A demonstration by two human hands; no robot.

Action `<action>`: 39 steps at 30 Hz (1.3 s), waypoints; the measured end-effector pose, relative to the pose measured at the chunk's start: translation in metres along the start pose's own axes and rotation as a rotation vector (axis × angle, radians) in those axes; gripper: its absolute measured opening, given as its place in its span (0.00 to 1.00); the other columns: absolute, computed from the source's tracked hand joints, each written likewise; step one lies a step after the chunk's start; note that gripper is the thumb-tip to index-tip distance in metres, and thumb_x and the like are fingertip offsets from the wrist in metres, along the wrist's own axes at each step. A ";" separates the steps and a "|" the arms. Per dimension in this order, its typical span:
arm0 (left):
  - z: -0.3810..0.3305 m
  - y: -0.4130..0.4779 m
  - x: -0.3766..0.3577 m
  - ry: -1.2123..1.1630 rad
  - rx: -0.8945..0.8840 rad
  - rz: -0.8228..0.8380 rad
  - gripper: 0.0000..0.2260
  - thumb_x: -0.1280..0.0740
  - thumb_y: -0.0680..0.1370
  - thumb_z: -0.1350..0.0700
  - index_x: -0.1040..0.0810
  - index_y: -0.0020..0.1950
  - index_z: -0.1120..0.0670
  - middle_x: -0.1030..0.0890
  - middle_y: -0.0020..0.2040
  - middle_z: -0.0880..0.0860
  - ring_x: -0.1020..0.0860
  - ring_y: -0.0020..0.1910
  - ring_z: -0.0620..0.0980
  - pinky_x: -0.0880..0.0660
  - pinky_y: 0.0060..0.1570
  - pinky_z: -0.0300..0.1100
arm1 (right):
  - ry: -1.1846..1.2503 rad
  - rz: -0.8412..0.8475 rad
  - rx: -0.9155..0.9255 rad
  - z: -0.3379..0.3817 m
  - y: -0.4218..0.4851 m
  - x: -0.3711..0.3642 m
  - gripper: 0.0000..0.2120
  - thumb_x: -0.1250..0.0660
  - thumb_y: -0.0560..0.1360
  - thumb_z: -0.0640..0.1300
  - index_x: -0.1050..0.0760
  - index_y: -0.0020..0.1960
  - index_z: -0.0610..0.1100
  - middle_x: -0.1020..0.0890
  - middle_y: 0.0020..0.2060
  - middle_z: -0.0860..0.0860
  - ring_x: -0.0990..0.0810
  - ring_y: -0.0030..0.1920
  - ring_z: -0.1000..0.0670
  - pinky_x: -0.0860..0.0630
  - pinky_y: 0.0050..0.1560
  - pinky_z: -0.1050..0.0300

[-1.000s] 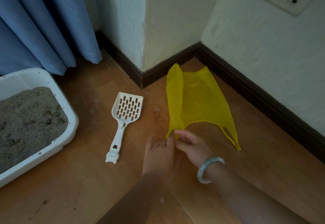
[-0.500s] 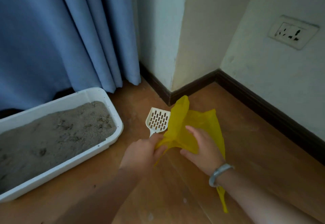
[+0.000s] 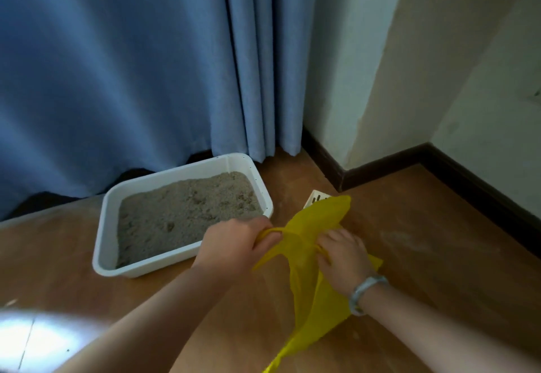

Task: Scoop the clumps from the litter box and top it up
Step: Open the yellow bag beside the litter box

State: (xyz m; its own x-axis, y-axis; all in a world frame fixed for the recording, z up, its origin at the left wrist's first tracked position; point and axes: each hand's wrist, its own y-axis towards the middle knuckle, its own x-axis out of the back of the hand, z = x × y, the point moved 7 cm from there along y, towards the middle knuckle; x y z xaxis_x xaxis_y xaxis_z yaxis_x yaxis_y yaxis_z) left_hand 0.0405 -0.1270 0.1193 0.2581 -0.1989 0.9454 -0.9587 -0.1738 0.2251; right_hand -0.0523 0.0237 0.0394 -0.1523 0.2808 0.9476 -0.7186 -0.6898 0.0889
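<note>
grip: left hand (image 3: 234,244), right hand (image 3: 342,258) both pinch our yellow plastic bag (image 3: 307,285)
tip: we'd spread its mouth wide, litter box's (image 3: 102,226) 3 o'clock

1 head-worn wide-angle view, forward and down, close above the floor (image 3: 424,241) by a wall corner (image 3: 371,94)

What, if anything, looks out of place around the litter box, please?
Nothing looks spilled or damaged. The white scoop lies mostly hidden behind the yellow bag gripped by the left hand and right hand, the litter is pitted, and a pale dusty smear marks the floor.
</note>
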 end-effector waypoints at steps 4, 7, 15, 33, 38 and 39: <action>-0.009 -0.010 0.007 0.186 -0.204 -0.084 0.31 0.38 0.68 0.34 0.30 0.67 0.49 0.24 0.60 0.49 0.23 0.56 0.51 0.23 0.50 0.47 | 0.078 0.136 0.141 0.029 0.002 0.000 0.11 0.42 0.71 0.48 0.25 0.45 0.44 0.21 0.44 0.48 0.25 0.50 0.43 0.29 0.49 0.50; -0.034 -0.012 0.008 0.210 -0.421 -0.050 0.32 0.39 0.69 0.35 0.33 0.70 0.49 0.31 0.70 0.51 0.35 0.70 0.53 0.39 0.68 0.51 | 0.194 0.203 0.230 0.056 -0.001 0.006 0.14 0.42 0.71 0.49 0.23 0.46 0.42 0.20 0.46 0.45 0.24 0.51 0.42 0.27 0.50 0.47; -0.027 -0.003 -0.011 0.168 -0.532 -0.049 0.08 0.42 0.74 0.43 0.25 0.42 0.44 0.21 0.32 0.45 0.20 0.39 0.43 0.39 0.68 0.51 | 0.312 0.197 0.165 0.057 0.003 0.018 0.08 0.36 0.76 0.45 0.23 0.48 0.41 0.23 0.43 0.50 0.29 0.48 0.51 0.36 0.46 0.60; 0.128 -0.044 -0.055 -0.219 0.228 0.518 0.17 0.35 0.71 0.34 0.23 0.52 0.43 0.20 0.43 0.48 0.23 0.43 0.48 0.27 0.42 0.44 | 0.123 0.331 0.419 0.112 0.038 -0.009 0.18 0.41 0.68 0.28 0.34 0.40 0.52 0.24 0.53 0.54 0.24 0.46 0.48 0.26 0.43 0.49; 0.159 -0.058 -0.067 -0.261 0.324 0.520 0.18 0.34 0.77 0.47 0.25 0.64 0.53 0.24 0.61 0.55 0.26 0.59 0.54 0.30 0.53 0.44 | -0.230 0.495 0.371 0.129 0.062 -0.043 0.29 0.46 0.71 0.27 0.30 0.63 0.53 0.30 0.64 0.54 0.24 0.52 0.46 0.30 0.41 0.56; 0.163 -0.058 -0.068 -0.357 0.364 0.474 0.16 0.35 0.78 0.49 0.24 0.62 0.55 0.25 0.58 0.55 0.26 0.57 0.54 0.30 0.52 0.43 | -0.263 0.528 0.353 0.133 0.064 -0.046 0.29 0.46 0.72 0.27 0.32 0.65 0.54 0.31 0.64 0.53 0.24 0.51 0.45 0.29 0.42 0.55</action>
State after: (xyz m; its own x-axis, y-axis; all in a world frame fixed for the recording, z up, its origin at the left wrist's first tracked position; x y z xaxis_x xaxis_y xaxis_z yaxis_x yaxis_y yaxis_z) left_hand 0.0981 -0.2604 0.0031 -0.0948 -0.6277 0.7726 -0.8926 -0.2901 -0.3452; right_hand -0.0013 -0.1219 0.0423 -0.2194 -0.2931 0.9306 -0.3222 -0.8785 -0.3526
